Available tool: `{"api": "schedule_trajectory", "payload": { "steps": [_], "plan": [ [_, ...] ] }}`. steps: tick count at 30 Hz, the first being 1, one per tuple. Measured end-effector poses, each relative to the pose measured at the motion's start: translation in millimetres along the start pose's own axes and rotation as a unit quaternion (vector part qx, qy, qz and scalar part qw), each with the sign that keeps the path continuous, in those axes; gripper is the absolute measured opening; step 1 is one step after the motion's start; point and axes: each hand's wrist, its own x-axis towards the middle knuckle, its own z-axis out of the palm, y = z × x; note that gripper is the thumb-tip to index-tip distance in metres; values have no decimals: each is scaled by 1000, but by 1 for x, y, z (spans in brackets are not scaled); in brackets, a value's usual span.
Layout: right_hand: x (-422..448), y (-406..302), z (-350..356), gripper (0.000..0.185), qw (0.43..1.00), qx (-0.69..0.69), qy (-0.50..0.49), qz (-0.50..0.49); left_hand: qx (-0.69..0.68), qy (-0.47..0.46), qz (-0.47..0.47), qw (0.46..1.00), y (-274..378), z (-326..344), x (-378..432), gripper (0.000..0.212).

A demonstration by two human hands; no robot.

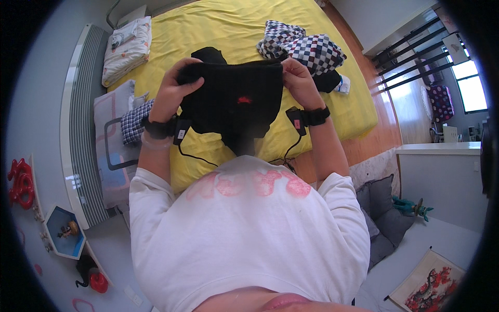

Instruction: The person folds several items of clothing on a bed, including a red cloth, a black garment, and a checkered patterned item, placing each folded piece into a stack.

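A black garment hangs spread between my two hands, its upper edge stretched almost level. A small red mark shows on its front. My left hand grips the upper left corner, thumb over the cloth. At the opposite corner, my right hand pinches the edge between thumb and fingers. The lower end of the garment drops toward my chest, above the near part of the yellow bedsheet. More black cloth rises behind the garment; whether it is part of it I cannot tell.
Checkered cloth lies bunched on the bed's right, beside a black cloth and a white item. At left are folded bedding, a plaid cloth and a radiator. Cables dangle from both wrist devices.
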Motion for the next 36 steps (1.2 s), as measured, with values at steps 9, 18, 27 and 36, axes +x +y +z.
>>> {"api": "schedule_trajectory", "payload": {
  "steps": [9,18,27,36],
  "plan": [
    [-5,-10,4,19,983,-172,-26,52,82,-11,51,995,-6,8,10,33],
    [-3,-19,9,26,853,-505,126,-52,131,-41,147,979,-15,30,31,28],
    [24,-112,41,63,861,-501,50,-74,230,11,304,924,40,28,52,30],
    [81,-153,79,44,774,-623,-93,62,155,219,273,924,56,27,75,23]
  ]
}}
